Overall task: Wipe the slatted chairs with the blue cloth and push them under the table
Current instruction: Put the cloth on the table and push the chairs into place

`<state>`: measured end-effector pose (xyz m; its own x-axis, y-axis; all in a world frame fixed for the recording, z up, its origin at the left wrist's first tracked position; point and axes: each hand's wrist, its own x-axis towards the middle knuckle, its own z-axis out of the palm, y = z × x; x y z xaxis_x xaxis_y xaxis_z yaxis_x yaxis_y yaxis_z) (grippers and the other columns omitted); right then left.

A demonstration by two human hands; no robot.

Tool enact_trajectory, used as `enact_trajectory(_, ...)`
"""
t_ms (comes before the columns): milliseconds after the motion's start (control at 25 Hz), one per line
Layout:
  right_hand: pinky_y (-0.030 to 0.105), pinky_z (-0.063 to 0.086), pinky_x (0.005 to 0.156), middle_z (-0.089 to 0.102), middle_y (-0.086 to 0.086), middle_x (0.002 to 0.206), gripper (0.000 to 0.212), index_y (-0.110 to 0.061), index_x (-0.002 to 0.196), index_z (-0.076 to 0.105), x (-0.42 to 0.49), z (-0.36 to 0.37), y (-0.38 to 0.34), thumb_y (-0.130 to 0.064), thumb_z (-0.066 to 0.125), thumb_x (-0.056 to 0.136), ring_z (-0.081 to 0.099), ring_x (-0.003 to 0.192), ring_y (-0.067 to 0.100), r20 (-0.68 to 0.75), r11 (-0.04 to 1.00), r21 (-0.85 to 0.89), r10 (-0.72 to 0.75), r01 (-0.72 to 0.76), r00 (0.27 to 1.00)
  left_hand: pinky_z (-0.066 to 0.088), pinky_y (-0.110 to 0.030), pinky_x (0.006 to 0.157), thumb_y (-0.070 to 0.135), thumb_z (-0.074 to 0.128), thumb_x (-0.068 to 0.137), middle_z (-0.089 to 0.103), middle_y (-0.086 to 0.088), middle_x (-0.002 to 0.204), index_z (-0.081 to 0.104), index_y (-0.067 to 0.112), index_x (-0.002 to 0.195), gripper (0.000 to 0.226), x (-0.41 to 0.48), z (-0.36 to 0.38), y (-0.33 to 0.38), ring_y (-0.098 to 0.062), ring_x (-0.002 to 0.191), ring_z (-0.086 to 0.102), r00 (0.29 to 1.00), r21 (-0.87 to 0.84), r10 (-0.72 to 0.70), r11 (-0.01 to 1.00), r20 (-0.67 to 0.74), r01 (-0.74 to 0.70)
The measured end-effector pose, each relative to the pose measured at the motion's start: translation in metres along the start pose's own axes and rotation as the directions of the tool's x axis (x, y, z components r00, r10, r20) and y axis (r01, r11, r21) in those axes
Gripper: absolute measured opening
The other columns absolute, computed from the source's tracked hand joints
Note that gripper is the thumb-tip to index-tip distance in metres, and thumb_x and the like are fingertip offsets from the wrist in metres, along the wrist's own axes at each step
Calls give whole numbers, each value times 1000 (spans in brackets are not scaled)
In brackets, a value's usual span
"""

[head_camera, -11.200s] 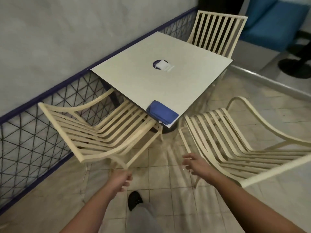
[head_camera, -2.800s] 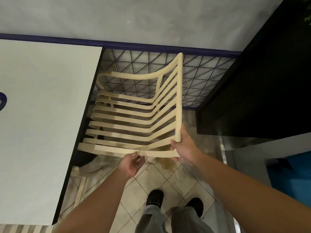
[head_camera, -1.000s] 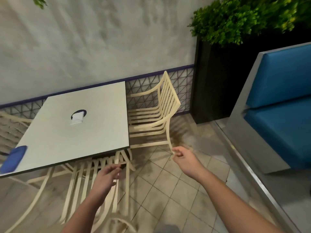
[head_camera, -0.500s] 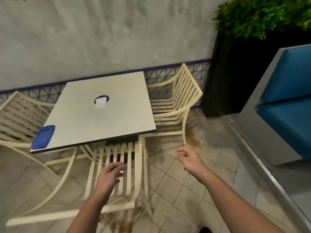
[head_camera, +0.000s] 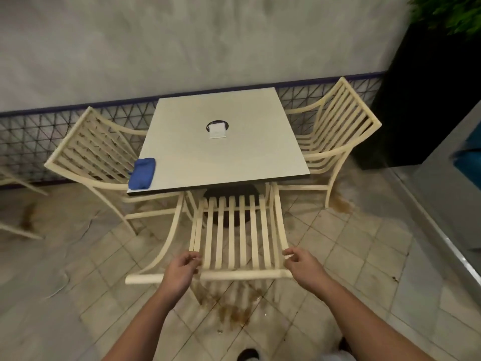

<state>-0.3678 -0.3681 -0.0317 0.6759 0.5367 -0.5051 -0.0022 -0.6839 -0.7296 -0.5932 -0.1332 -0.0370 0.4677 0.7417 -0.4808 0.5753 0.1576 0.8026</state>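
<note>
Outdoor café or restaurant seating area. Square table (head_camera: pixel 234 162) with small card stand (head_camera: pixel 217 129) at centre, cream slatted chairs (head_camera: pixel 234 230) on three sides. Stained tiled floor (head_camera: pixel 351 256), rendered wall (head_camera: pixel 182 48) with lattice skirting (head_camera: pixel 31 131), black planter (head_camera: pixel 429 100) with greenery (head_camera: pixel 453 11), blue cushioned bench (head_camera: pixel 468 162) at right edge.

Square table (head_camera: pixel 221 160) with blue cloth (head_camera: pixel 142 173) (near-left corner)

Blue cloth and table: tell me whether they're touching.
Touching. The head view shows the cloth lying flat on the near-left corner of the table, with no gap under it.
</note>
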Motion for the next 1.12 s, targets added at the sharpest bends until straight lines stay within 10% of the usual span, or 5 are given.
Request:
enact_trajectory(240, 22, 44, 64, 64, 2, 121, 36, -20, 134, 60, 7, 13, 5, -20, 56, 98, 62, 92, 14, -4, 946, -325, 22, -22, 1000, 54, -37, 85, 28, 60, 100, 72, 7, 103, 71, 30, 105, 12, 19, -40, -23, -12, 91, 66, 988, 348, 149, 925, 35, -152)
enact_trajectory(480, 35, 49, 101, 55, 2, 140, 45, -25, 147, 50, 12, 24, 28, -35, 50, 103, 53, 123, 20, 104, 755, -648, -40, 98, 994, 23, -52, 115, 75, 33, 95, 60, 9, 135, 59, 36, 132, 59, 38, -79, -71, -17, 129, 50, 993, 877, 67, 465, 101, -120)
enact_trajectory(920, 50, 35, 112, 33, -2, 152, 53, -38, 149, 34, 12, 54, 44, -62, 33, 102, 22, 142, 21, 147, 671, -723, -84, 165, 986, 43, -55, 99, 103, 24, 67, 55, 17, 95, 53, 40, 95, 74, 34, -88, -93, -13, 102, 55, 985, 818, 168, 571, -35, -68)
enact_trajectory(1120, 58, 26, 116, 23, 1, 159, 51, -44, 148, 35, 16, 58, 50, -63, 35, 101, 9, 149, 26, 140, 688, -706, -93, 165, 986, 32, -64, 108, 96, 29, 76, 51, 18, 109, 53, 44, 100, 62, 28, -85, -115, -13, 118, 44, 982, 746, 185, 658, -26, -104)
